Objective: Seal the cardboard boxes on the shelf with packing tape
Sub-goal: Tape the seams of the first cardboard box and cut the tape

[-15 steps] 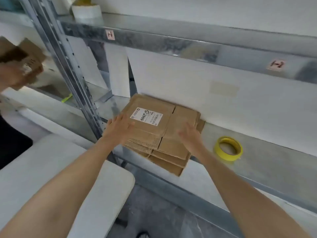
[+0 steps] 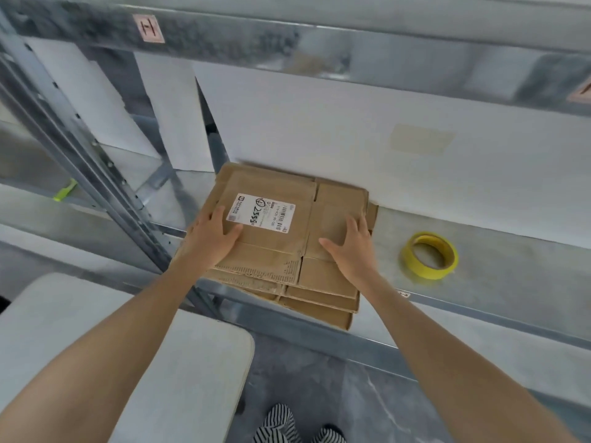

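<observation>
My left hand (image 2: 212,239) and right hand (image 2: 350,249) lie flat, fingers spread, on the top flattened box (image 2: 271,231) — gripping nothing, just steadying the stack on the shelf (image 2: 499,251) edge. The yellow tape roll (image 2: 430,255) waits farther right — well apart, within reach.

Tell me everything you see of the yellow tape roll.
The yellow tape roll is a ring of bright yellow tape with an open hollow centre. It lies flat on the grey metal shelf, right of the flattened cardboard boxes and apart from them. Neither hand touches it.
</observation>
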A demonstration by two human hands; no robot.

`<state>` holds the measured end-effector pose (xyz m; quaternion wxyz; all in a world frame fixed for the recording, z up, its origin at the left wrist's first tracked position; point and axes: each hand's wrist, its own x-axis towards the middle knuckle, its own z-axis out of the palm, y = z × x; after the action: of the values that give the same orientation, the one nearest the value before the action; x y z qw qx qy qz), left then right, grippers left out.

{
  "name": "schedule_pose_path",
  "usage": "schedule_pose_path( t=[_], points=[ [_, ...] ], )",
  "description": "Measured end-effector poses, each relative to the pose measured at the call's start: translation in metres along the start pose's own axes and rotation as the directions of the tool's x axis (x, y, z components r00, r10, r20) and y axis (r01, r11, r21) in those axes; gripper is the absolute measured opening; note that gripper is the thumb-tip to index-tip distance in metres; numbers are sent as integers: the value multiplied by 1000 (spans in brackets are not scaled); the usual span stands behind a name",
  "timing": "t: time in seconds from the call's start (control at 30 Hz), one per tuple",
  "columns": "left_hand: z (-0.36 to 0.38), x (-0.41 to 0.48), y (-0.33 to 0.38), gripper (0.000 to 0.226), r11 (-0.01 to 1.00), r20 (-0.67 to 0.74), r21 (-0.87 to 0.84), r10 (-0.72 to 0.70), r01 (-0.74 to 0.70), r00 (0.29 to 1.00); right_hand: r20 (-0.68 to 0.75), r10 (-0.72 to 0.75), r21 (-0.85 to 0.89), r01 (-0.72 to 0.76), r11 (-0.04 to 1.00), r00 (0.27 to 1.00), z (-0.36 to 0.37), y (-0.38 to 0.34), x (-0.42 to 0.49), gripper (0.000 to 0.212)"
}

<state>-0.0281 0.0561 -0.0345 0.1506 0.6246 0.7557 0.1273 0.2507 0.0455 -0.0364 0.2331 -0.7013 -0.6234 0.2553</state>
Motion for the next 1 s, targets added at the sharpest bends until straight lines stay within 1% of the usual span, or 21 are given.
schedule_pose_path(
  t=[0.13,0.2,0.3,0.43,0.5,0.57,0.67,0.83,0.93,1.0],
  points=[
    [-9,-7,13,62,975,-29,-206,-88,80,996,-95,-33,103,43,994,995,-7,-4,-5,75],
    [-13,-15,21,65,951,-70,-294,-121,95,990,-125,-37,145,55,988,991,-16,-2,-9,77],
    [-19,-32,40,64,931,-159,-359,-128,64,979,-149,-23,200,53,978,989,-35,4,-15,81],
    [-21,-60,79,67,908,-262,-418,-140,19,955,-185,-44,270,94,958,982,-73,22,-25,84],
    [-17,-77,103,69,899,-327,-437,-125,-33,937,-197,-66,298,124,947,978,-98,37,-33,88],
    [-11,-96,131,71,882,-363,-467,-130,-60,923,-208,-103,298,163,940,973,-127,57,-42,91],
    [6,-130,181,76,836,-388,-540,-145,-97,910,-209,-161,325,224,919,965,-176,93,-56,94],
    [43,-175,274,78,816,-420,-545,-68,-191,905,-164,-173,408,227,884,971,-256,156,-76,107],
    [65,-194,326,76,776,-393,-590,-33,-225,919,-139,-162,446,208,870,977,-295,194,-87,115],
    [80,-202,354,72,744,-351,-627,-6,-231,936,-130,-148,437,191,879,980,-318,220,-93,120]
  ],
)
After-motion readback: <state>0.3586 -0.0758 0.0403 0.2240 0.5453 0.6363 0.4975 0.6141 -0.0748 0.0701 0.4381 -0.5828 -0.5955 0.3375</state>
